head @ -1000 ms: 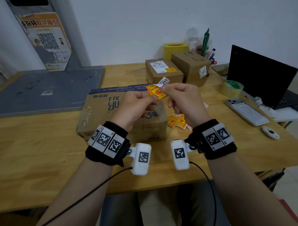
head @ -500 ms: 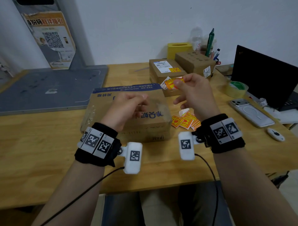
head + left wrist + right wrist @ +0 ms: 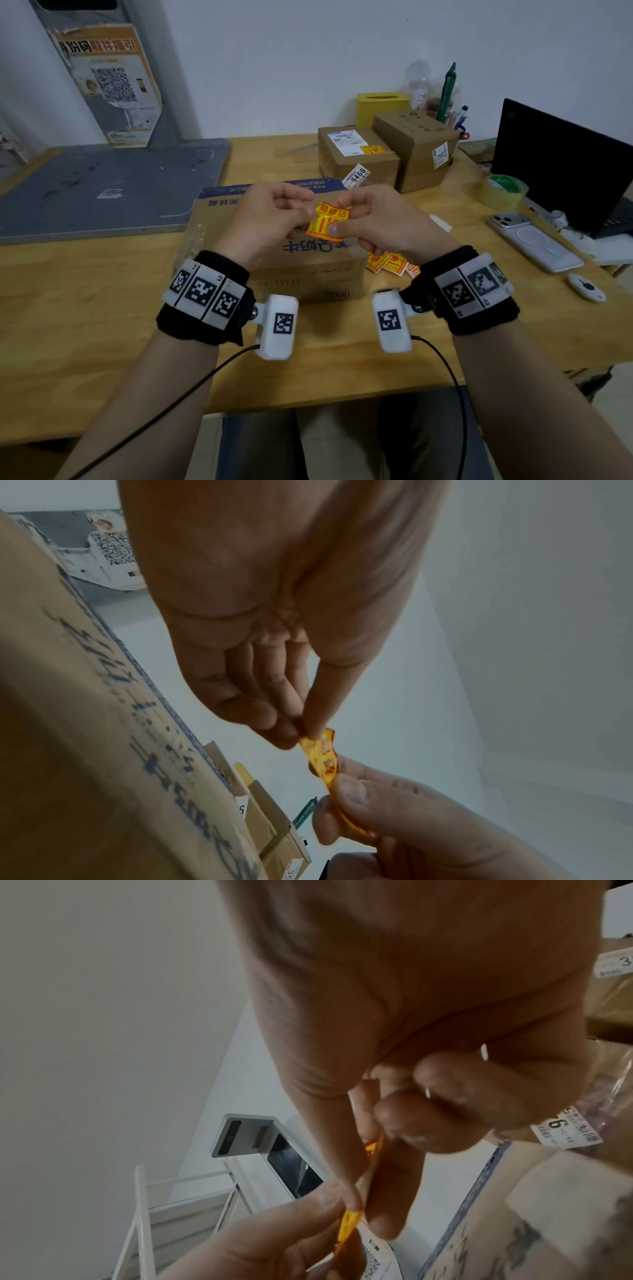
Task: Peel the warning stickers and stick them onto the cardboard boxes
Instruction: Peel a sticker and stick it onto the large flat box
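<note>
Head view gives me the whole layout: the table (image 3: pixel 85 308) carries a big flat box (image 3: pixel 308 270) straight ahead of me, and I read its spot as deliberate, since its broad top lies right under my hands as the nearest surface to stick onto. Behind it stand two small boxes (image 3: pixel 356 161), side by side and touching; the left one already wears a yellow label on its lid, so I judge the big box is the one still waiting. A heap of spare stickers (image 3: pixel 390 265) lies on the table just beside the big box's right end, within easy reach of my right hand.

Above the box, both hands meet over one sticker (image 3: pixel 327 221). My left hand (image 3: pixel 270 222) pinches its left edge between thumb and forefinger, the other fingers curled in out of the way. My right hand (image 3: pixel 380 222) pinches the opposite edge, thumb pressed on the printed face. Held from two sides like that, the sheet is kept taut enough for an edge to be worked loose.

The left wrist view shows the sticker (image 3: pixel 323 756) nearly edge on, bowed between the two pinches. I cannot tell whether the backing has begun to part. In the right wrist view, only a yellow sliver (image 3: pixel 351 1221) shows between the fingertips.
</note>
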Tool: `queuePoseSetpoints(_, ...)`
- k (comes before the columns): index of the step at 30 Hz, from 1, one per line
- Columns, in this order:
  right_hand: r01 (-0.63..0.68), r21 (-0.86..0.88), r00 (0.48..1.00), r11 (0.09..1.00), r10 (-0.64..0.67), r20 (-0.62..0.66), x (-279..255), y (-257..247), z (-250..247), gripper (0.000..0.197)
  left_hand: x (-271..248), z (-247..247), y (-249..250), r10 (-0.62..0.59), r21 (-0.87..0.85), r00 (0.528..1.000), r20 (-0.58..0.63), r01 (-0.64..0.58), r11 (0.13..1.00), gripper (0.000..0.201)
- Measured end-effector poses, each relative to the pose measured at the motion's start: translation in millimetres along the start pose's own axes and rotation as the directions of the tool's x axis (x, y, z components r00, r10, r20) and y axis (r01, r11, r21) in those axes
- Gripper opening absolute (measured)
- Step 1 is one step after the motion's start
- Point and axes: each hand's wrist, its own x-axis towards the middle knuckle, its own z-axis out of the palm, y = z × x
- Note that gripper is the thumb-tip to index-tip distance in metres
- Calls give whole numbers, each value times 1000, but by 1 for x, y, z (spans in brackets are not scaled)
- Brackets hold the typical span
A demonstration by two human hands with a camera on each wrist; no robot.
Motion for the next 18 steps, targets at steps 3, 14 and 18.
queuePoseSetpoints(3, -34, 0, 999, 999, 34, -12, 1, 0, 3, 37, 2, 1, -4, -44, -46, 997, -65, 41, 998, 15)
queuePoseSetpoints(14, -135, -48, 989, 990, 132, -59, 8, 4, 14, 63, -3, 1, -22, -55, 96, 990, -132, 68, 993, 22)
queuePoseSetpoints(18, -119, -105, 993, 987, 117, -25, 9, 5, 20, 66, -4, 0, -25, -95, 135, 988, -121, 112, 985, 20)
